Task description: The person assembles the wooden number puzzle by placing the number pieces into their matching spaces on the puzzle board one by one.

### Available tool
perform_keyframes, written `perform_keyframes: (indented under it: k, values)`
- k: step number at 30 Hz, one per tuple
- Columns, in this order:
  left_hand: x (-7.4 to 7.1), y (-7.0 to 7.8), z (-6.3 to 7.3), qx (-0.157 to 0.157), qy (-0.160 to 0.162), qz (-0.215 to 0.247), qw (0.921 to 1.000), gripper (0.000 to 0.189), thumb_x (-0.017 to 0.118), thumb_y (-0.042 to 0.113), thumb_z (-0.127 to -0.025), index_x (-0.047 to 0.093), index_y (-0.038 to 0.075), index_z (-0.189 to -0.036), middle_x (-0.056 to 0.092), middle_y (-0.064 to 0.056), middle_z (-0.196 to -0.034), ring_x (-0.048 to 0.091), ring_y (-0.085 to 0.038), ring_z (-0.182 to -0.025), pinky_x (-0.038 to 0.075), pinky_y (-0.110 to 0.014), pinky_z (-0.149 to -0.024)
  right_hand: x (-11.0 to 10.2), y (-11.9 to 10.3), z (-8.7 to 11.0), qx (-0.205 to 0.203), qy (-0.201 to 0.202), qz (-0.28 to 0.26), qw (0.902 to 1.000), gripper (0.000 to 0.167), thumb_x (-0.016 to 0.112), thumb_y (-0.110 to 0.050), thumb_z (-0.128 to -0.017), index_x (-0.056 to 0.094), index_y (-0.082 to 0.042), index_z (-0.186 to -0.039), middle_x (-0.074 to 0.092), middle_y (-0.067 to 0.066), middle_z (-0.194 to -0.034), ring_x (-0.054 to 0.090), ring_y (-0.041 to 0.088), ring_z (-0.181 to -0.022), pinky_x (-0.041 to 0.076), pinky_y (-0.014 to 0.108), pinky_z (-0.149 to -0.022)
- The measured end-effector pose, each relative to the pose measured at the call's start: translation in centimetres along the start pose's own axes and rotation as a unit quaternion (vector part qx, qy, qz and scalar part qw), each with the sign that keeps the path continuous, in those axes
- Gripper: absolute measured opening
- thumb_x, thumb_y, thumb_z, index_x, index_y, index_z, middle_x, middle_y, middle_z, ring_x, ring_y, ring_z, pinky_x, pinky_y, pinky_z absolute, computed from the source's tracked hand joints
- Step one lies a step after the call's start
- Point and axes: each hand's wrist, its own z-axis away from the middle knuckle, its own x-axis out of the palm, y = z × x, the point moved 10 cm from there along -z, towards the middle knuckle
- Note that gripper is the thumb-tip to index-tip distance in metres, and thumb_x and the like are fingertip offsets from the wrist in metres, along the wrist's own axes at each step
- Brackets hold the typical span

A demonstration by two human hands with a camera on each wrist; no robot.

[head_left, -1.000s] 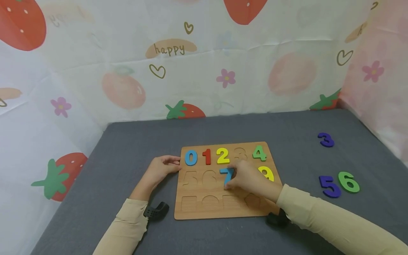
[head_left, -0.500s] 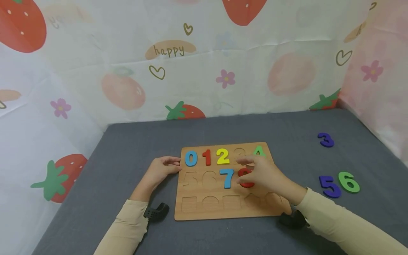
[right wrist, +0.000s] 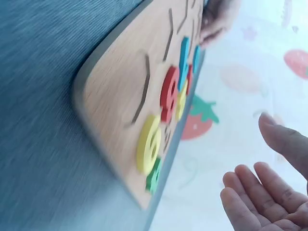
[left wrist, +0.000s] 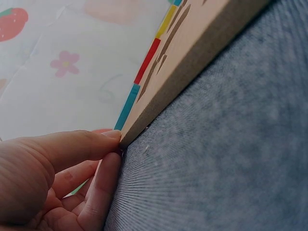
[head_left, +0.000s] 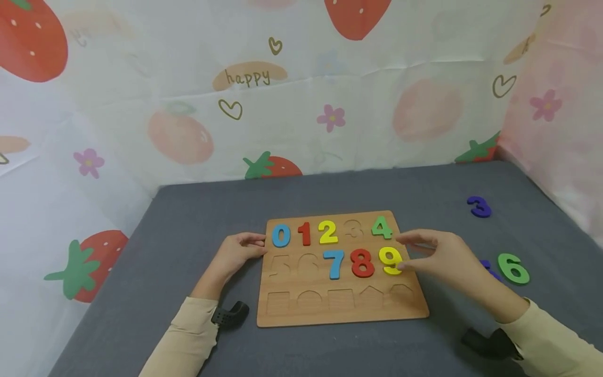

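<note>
A wooden number puzzle board (head_left: 301, 283) lies on the grey cloth, its bottom row of shape recesses bare. My left hand (head_left: 239, 249) pinches its left edge; in the left wrist view the thumb (left wrist: 82, 147) and a finger meet at the board's corner. Seated or lying in the board are the blue 0 (head_left: 281, 236), red 1 (head_left: 306, 234), yellow 2 (head_left: 328, 232), green 4 (head_left: 381, 228), blue 7 (head_left: 334, 263), red 8 (head_left: 361, 263) and yellow 9 (head_left: 390, 261). My right hand (head_left: 443, 256), fingers apart and holding nothing, hovers by the board's right edge.
To the right on the cloth lie a purple 3 (head_left: 479, 207), a green 6 (head_left: 513, 269) and a purple 5 (head_left: 491, 269), which my right hand partly hides. A printed fabric backdrop (head_left: 282, 125) stands behind and at the sides.
My right hand has let go of the blue 7 and moved right, across the 8 and 9, past the board's edge. The left hand has stayed at the left edge.
</note>
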Motion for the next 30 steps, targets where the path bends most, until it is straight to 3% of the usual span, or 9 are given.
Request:
perform_keyframes:
  k: [6,12,15,22,26,30]
  values:
    - [0.3,0.1,0.1,0.003,-0.004,0.001,1.0000,0.043,0.075,0.016,-0.089,0.064,0.002,-0.129,0.071,-0.015,-0.115,0.067,-0.015,-0.099,0.050,-0.034,-0.091,-2.5,2.8,1.4,0.022,-0.001,0.004,0.9997,0.064,0.081,-0.042,-0.081,0.062,-0.015,-0.135,0.061,0.010,-0.139,0.057,0.027,-0.130,0.056,0.039,-0.090]
    - [0.2,0.2,0.2,0.003,-0.004,-0.002,1.0000,0.042,0.074,0.015,-0.090,0.064,0.002,-0.129,0.072,-0.015,-0.114,0.067,-0.015,-0.099,0.050,-0.035,-0.092,-4.4,6.2,2.4,0.064,-0.005,0.008,0.9979,0.069,0.079,-0.047,-0.082,0.057,-0.020,-0.142,0.056,-0.005,-0.145,0.054,-0.017,-0.113,0.052,0.043,-0.095]
    - [0.2,0.3,0.2,0.005,-0.003,-0.002,1.0000,0.042,0.074,0.015,-0.090,0.064,0.001,-0.129,0.072,-0.016,-0.114,0.067,-0.016,-0.100,0.050,-0.036,-0.093,-5.2,7.5,2.8,0.079,-0.001,0.016,0.9968,0.070,0.077,-0.049,-0.082,0.056,-0.021,-0.142,0.055,-0.012,-0.144,0.046,-0.028,-0.105,0.053,0.041,-0.094]
    - [0.2,0.4,0.4,0.005,-0.006,0.001,1.0000,0.044,0.074,0.015,-0.090,0.063,0.001,-0.130,0.071,-0.017,-0.118,0.067,-0.017,-0.101,0.050,-0.035,-0.092,-6.4,9.6,3.2,0.079,0.014,0.046,0.9957,0.073,0.078,-0.047,-0.082,0.054,-0.015,-0.143,0.052,0.007,-0.148,0.047,-0.028,-0.102,0.056,0.034,-0.087]
    - [0.1,0.5,0.4,0.005,-0.004,-0.002,1.0000,0.044,0.074,0.016,-0.090,0.064,0.002,-0.130,0.070,-0.015,-0.118,0.066,-0.014,-0.099,0.049,-0.032,-0.089,-6.7,10.9,3.1,0.081,0.008,0.057,0.9950,0.076,0.079,-0.046,-0.082,0.052,-0.012,-0.144,0.052,0.009,-0.148,0.054,-0.018,-0.110,0.056,0.030,-0.085]
    - [-0.1,0.3,0.3,0.002,-0.002,-0.003,1.0000,0.043,0.074,0.016,-0.090,0.065,0.004,-0.129,0.070,-0.012,-0.114,0.064,-0.010,-0.095,0.048,-0.027,-0.087,-6.9,12.0,3.0,0.082,0.000,0.071,0.9941,0.078,0.079,-0.046,-0.082,0.050,-0.009,-0.146,0.051,0.012,-0.148,0.058,-0.008,-0.115,0.056,0.034,-0.086]
